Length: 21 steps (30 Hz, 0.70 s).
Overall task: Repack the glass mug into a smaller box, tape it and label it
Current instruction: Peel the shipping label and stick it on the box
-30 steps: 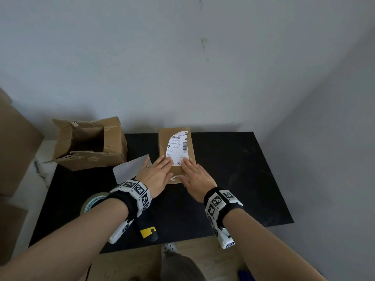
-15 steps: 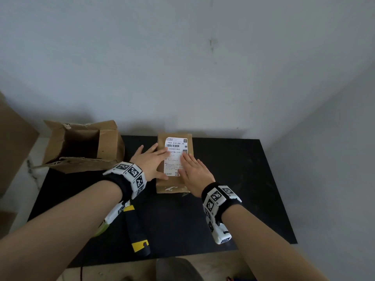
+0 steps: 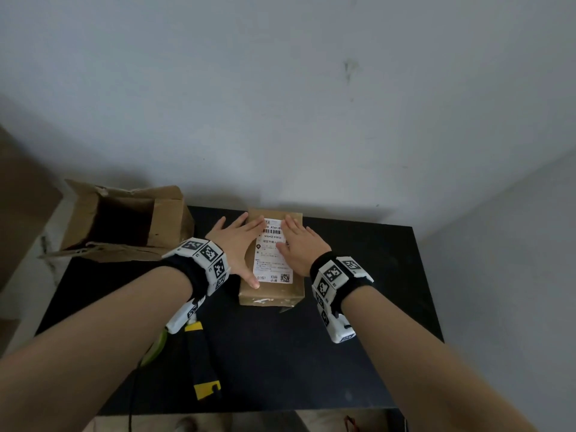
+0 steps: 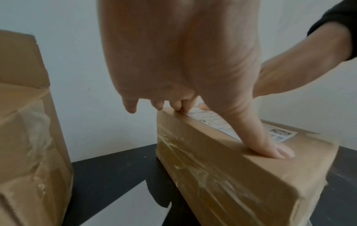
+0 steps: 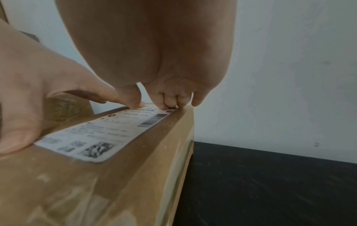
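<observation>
A small taped cardboard box [image 3: 271, 294] stands on the black table [image 3: 374, 338] near the wall. A white shipping label [image 3: 270, 263] lies flat on its top. My left hand [image 3: 238, 244] lies flat with straight fingers on the label's left side, thumb near the box's near edge [image 4: 278, 150]. My right hand [image 3: 297, 244] presses flat on the label's right side, fingertips [image 5: 170, 101] at the far edge. The label [image 5: 100, 133] shows barcodes and a QR code. The mug is hidden.
A larger open cardboard box [image 3: 124, 226] sits at the table's back left. A black and yellow utility knife [image 3: 202, 363] lies near the front edge, with a tape roll [image 3: 154, 350] partly hidden under my left forearm. More cardboard [image 3: 18, 213] stands at the far left.
Both hands slid away from me along the box top, from its near end to the far end. The label, curled up a second ago, now lies flat.
</observation>
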Available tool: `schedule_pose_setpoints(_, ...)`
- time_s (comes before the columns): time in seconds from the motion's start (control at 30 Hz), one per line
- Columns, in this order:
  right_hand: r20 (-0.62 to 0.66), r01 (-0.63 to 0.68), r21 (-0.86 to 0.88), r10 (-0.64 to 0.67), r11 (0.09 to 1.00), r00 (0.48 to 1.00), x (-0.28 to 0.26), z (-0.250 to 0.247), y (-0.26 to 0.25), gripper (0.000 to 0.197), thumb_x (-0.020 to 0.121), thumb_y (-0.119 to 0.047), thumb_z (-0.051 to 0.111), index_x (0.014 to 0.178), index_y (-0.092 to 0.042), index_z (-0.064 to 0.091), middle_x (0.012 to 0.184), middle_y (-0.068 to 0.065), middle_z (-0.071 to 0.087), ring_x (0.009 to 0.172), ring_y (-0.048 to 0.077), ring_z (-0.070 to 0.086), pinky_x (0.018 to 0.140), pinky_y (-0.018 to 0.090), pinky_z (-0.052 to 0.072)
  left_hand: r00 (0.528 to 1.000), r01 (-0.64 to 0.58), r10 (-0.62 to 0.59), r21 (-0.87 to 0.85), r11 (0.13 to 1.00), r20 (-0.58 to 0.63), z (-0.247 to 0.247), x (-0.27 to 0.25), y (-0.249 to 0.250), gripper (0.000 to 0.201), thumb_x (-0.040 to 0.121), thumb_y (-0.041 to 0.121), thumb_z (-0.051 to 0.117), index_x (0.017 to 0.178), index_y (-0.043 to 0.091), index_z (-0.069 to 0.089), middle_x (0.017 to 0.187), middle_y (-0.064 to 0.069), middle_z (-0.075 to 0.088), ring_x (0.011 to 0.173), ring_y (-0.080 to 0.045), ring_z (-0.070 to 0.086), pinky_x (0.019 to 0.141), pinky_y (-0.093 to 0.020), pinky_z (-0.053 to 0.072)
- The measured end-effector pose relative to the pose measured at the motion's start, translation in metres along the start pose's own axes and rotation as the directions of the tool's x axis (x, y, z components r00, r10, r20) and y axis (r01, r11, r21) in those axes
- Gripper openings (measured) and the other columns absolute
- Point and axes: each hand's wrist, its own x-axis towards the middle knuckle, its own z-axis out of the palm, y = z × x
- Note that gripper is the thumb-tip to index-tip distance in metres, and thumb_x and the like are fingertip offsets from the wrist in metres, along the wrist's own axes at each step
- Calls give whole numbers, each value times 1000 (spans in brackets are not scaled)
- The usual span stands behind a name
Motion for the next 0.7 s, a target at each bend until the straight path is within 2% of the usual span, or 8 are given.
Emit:
schedule_pose_setpoints(0.1, 6, 42, -4, -42, 999, 999, 6, -3, -8, 58, 103, -32, 23, 150, -9, -1, 159, 5, -7, 147, 15, -3, 120, 33, 4, 999, 12, -12, -7, 1000, -51, 4, -5, -1, 130, 59, 68, 71, 149, 20, -9, 157, 8, -13, 144, -14, -15, 116, -46, -5)
schedule_pose_setpoints(0.17, 17, 76, -5, -76, 997, 997, 11, -5, -14, 57, 103, -30, 23, 151, -10, -2, 159, 5, -7, 147, 16, -3, 120, 33, 4, 995, 25, -30, -53, 998, -90, 9, -9, -2, 129, 60, 67, 71, 150, 17, -7, 158, 5, -11, 145, -14, -10, 117, -40, 1)
schedule_pose_setpoints(0.23, 30, 105, -2, -105, 994, 994, 16, -5, -22, 57, 102, -28, 24, 151, -12, -2, 159, 4, -8, 147, 18, -3, 120, 34, 3, 989, 55, -79, -175, 983, -128, 14, -15, -2, 128, 58, 63, 75, 151, 17, 0, 158, 6, -7, 145, -15, 5, 116, -40, 21)
schedule_pose_setpoints(0.3, 37, 124, -5, -124, 992, 992, 19, -5, -29, 57, 102, -27, 24, 151, -15, -2, 159, 3, -8, 147, 20, -4, 119, 35, 2, 975, 73, -125, -273, 959, -181, 19, -20, -1, 126, 54, 61, 79, 149, 18, 8, 156, 7, 1, 140, -15, 25, 105, -42, 40)
schedule_pose_setpoints(0.37, 37, 133, -22, -132, 991, 991, 22, -3, -35, 57, 102, -27, 24, 152, -17, -2, 160, 3, -8, 147, 24, -4, 118, 37, 0, 961, 67, -144, -305, 950, -237, 22, -24, -1, 125, 53, 61, 79, 148, 18, 11, 153, 7, 8, 135, -15, 32, 101, -40, 44)
schedule_pose_setpoints(0.47, 38, 113, -36, -111, 993, 993, 25, -4, -42, 55, 102, -28, 22, 152, -22, 0, 160, 3, -7, 147, 28, -4, 119, 40, -2, 948, 27, -101, -238, 971, -301, 28, -30, -2, 127, 55, 68, 74, 149, 16, 7, 153, 3, 9, 138, -16, 25, 111, -33, 30)
schedule_pose_setpoints(0.57, 52, 77, -24, -75, 997, 996, 28, -5, -47, 54, 102, -29, 22, 151, -25, 1, 160, 1, -7, 147, 27, -3, 120, 43, 1, 964, 4, -49, -171, 985, -260, 35, -34, -4, 138, 53, 75, 69, 149, 14, -8, 158, -2, -7, 146, -17, -2, 119, -33, 5)
schedule_pose_setpoints(0.7, 51, 93, -43, -91, 995, 995, 27, -2, -45, 55, 102, -29, 23, 152, -25, 1, 160, 0, -7, 147, 26, -3, 119, 44, 0, 970, -17, -36, -214, 977, -240, 34, -35, -4, 135, 56, 68, 73, 150, 15, -9, 158, -2, -10, 146, -16, -7, 120, -34, 5)
